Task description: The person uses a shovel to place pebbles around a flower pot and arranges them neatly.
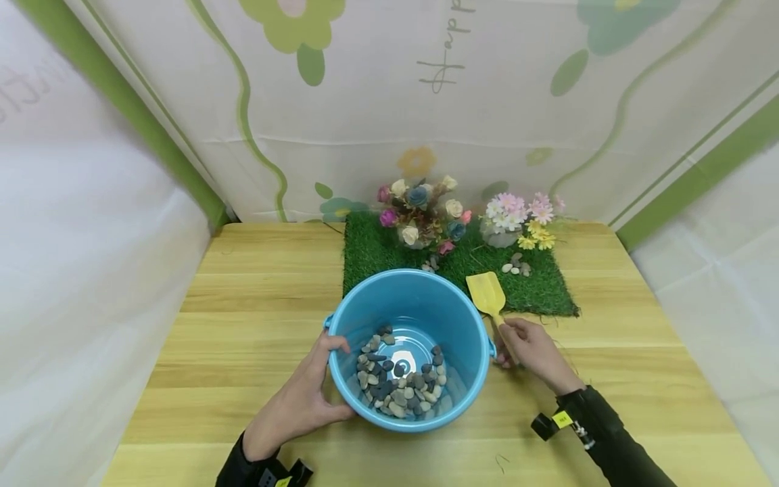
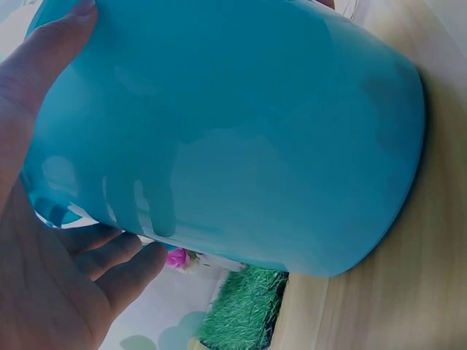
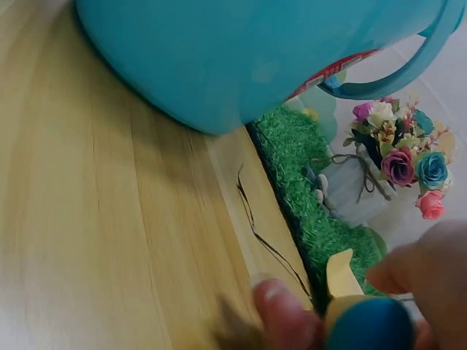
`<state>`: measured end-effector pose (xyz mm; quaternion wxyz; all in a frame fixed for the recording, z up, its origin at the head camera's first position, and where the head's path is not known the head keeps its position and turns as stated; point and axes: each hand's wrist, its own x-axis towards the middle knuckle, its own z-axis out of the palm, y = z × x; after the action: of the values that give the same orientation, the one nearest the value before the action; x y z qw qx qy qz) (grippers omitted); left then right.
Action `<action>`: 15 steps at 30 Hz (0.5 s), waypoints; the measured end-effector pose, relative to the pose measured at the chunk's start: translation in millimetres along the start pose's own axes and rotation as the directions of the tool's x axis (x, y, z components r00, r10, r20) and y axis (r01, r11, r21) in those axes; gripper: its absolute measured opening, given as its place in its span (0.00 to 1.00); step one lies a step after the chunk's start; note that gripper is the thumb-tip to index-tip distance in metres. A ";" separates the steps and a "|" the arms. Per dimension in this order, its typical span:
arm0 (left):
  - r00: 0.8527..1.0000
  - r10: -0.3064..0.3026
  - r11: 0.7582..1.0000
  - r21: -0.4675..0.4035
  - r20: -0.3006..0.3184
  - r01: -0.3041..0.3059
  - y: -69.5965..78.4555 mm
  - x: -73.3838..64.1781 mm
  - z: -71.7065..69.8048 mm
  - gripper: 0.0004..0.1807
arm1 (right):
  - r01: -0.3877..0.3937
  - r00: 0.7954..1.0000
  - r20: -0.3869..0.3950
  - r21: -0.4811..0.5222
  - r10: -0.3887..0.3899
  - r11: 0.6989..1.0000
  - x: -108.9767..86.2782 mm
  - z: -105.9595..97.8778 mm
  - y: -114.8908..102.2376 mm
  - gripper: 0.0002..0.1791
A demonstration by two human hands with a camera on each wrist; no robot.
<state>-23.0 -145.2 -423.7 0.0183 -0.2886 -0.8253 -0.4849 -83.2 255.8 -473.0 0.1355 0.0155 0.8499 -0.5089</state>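
Note:
A blue plastic bucket (image 1: 398, 294) stands on the wooden table, with grey, dark and pale pebbles (image 1: 398, 399) strewn over its bottom. My left hand (image 1: 298, 402) holds its left side, index finger hooked over the rim and thumb against the near wall. In the left wrist view the other fingers spread along the bucket's outer wall (image 2: 241, 146). Right of the bucket, my right hand (image 1: 538, 348) grips the handle of a small yellow toy shovel (image 1: 487, 292), whose blade points away over the grass mat's edge. The blue handle end (image 3: 372, 324) shows close up in the right wrist view.
Behind the bucket lies a green artificial grass mat (image 1: 535, 291). A vase of mixed roses (image 1: 420, 210) and one of pink and yellow flowers (image 1: 517, 216) stand on it, beside small piles of pebbles (image 1: 516, 265). A printed white curtain (image 1: 377, 101) hangs behind the table (image 1: 255, 291).

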 end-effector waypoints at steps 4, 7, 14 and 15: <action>1.000 0.027 1.000 0.008 -0.002 -0.027 -1.5 -0.3 0.2 0.42 | 0.027 0.999 0.024 -0.150 -0.024 0.988 -6.7 -5.5 -3.4 0.17; 0.999 0.051 0.998 0.024 0.001 -0.051 -2.0 -0.8 -0.5 0.46 | 0.053 0.999 0.007 -0.298 -0.053 0.953 -12.3 -10.2 -5.6 0.23; 0.999 -0.014 0.994 0.111 0.045 0.009 6.3 -4.6 -11.2 0.55 | 0.083 0.996 0.053 -0.374 -0.068 0.924 -26.4 -18.7 -7.1 0.27; 0.998 -0.033 0.992 0.126 0.049 0.027 8.6 -5.9 -13.8 0.55 | 0.079 0.996 0.064 -0.369 -0.060 0.926 -28.0 -19.5 -7.0 0.27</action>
<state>-17.3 -155.9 -411.4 0.0081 -0.2865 -0.8587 -0.4249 -61.6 272.5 -451.4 0.1397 -0.0534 0.9271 -0.3437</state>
